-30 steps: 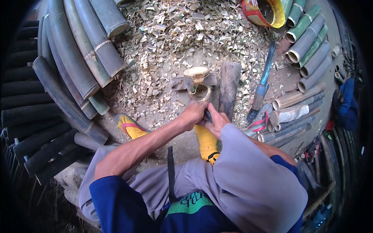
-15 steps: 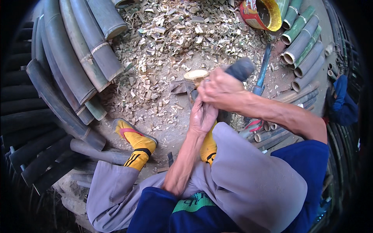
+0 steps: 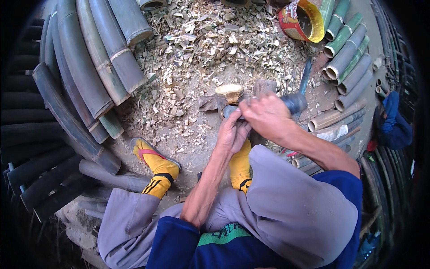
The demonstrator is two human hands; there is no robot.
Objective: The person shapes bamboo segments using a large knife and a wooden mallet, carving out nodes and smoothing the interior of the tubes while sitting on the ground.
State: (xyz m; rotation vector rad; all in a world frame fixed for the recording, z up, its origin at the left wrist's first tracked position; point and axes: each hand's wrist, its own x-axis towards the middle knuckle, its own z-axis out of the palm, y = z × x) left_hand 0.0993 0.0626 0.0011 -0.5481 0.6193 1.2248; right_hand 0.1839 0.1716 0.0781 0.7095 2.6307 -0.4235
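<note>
My right hand (image 3: 267, 113) is closed around a dark cylinder-shaped thing (image 3: 294, 103), whose rounded end sticks out to the right of the fist. Its other end is hidden by my fingers. Just below and to the left, my left hand (image 3: 234, 133) has its fingers curled together, touching or nearly touching the right fist; what they hold cannot be made out. Directly beyond both hands stands a pale, carved stump-like piece (image 3: 229, 93) with a flat light top. A dark flat block (image 3: 208, 103) lies beside it.
Wood chips (image 3: 215, 49) cover the ground ahead. Long bamboo poles (image 3: 85, 58) lie at left, shorter bamboo tubes (image 3: 345, 51) at right. A red and yellow bucket (image 3: 295, 20) lies tipped at the far right, near a blue-grey blade-like tool (image 3: 306, 76). Another person (image 3: 394, 121) is at the right edge.
My right hand has moved down and slightly right, and the dark cylinder-shaped thing with it. More of the pale carved piece shows. My left hand stays almost in place.
</note>
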